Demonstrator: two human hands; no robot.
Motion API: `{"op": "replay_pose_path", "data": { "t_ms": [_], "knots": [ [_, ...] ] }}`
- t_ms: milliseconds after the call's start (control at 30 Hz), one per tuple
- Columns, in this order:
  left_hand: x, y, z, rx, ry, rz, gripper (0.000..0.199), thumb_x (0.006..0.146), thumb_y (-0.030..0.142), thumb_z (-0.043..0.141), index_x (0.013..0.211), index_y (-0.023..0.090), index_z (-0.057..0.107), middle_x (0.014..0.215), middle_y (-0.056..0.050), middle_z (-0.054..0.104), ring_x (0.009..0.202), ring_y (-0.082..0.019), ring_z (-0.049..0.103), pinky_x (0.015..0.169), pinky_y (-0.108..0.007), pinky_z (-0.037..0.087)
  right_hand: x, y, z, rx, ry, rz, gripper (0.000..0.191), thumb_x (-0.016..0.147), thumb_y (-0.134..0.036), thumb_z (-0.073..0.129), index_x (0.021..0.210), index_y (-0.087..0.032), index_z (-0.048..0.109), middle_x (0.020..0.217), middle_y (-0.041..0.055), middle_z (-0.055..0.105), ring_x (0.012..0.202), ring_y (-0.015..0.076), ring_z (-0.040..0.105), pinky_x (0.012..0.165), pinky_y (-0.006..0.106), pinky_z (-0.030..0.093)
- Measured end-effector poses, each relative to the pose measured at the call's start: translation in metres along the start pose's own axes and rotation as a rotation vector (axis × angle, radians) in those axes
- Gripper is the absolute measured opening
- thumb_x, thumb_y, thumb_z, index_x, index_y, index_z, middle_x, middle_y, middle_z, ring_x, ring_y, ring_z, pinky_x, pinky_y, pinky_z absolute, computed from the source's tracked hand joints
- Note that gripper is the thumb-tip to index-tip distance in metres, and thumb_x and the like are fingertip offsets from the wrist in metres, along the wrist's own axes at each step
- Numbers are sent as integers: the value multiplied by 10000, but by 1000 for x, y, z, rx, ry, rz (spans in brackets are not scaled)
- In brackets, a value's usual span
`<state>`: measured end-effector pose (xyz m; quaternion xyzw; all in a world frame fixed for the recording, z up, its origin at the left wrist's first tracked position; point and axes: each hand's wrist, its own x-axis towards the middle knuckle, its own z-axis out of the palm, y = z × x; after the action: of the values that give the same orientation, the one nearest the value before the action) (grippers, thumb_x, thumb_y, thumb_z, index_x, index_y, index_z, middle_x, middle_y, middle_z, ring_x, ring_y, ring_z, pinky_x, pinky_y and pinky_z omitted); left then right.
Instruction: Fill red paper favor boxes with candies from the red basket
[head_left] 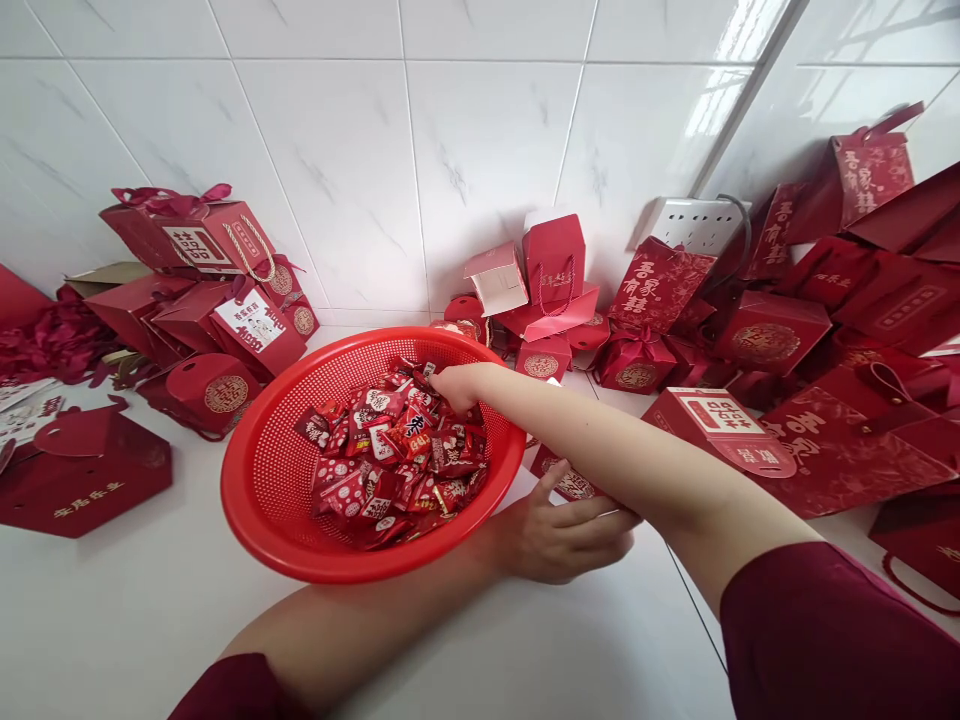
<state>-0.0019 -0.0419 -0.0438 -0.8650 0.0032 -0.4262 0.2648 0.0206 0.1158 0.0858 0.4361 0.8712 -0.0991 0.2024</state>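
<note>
A red perforated plastic basket (259, 490) holds a heap of red-wrapped candies (397, 450). My right hand (457, 387) reaches over the basket's right rim and down to the far edge of the heap. Its fingers point downward and are largely hidden, so any candy in them cannot be made out. In front of the basket, my left arm crosses to the right. There my left hand (574, 535) is curled against a small red gift box (574, 478), thumb on the near side. My right forearm covers much of this box.
Red gift boxes (217, 320) are stacked at the left, beside a hexagonal red box (90, 465). More boxes (555, 265) stand behind the basket. A large pile (832, 320) fills the right side. A white power strip (694, 222) leans by the tiled wall (322, 130).
</note>
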Motion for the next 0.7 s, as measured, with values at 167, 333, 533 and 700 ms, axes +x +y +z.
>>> {"op": "replay_pose_path", "data": {
  "t_ms": [167, 333, 533, 700],
  "knots": [
    [3, -3, -4, -35, -71, 17, 324, 882, 193, 520, 1132, 287, 704, 1476, 21, 525, 1471, -207, 339, 1264, -559, 160, 1, 2, 3, 95, 52, 27, 563, 651, -78, 738, 1206, -61, 645, 1179, 199, 692, 1044, 328, 672, 804, 341, 525],
    [3, -4, -5, -48, -98, 11, 345, 862, 184, 520, 1151, 276, 683, 1496, -4, 506, 1493, -212, 302, 1257, -590, 119, 11, 18, 11, 288, 105, -42, 486, 682, -101, 718, 1165, -129, 669, 1164, 118, 723, 995, 254, 695, 757, 265, 526],
    [1, -2, -1, -42, -90, -11, 347, 864, 168, 510, 1151, 264, 680, 1504, -3, 496, 1490, -206, 306, 1263, -578, 114, 18, 26, 8, 481, 90, -127, 354, 781, -188, 693, 1131, -135, 697, 1137, 68, 742, 997, 180, 684, 811, 217, 503],
    [2, -2, -1, -39, -110, 0, 332, 872, 201, 541, 1172, 261, 672, 1492, -3, 507, 1481, -212, 317, 1272, -574, 100, 19, 27, 5, 512, -73, -229, 357, 732, -222, 737, 1080, -145, 762, 1038, 44, 768, 962, 185, 679, 834, 241, 487]
  ]
}}
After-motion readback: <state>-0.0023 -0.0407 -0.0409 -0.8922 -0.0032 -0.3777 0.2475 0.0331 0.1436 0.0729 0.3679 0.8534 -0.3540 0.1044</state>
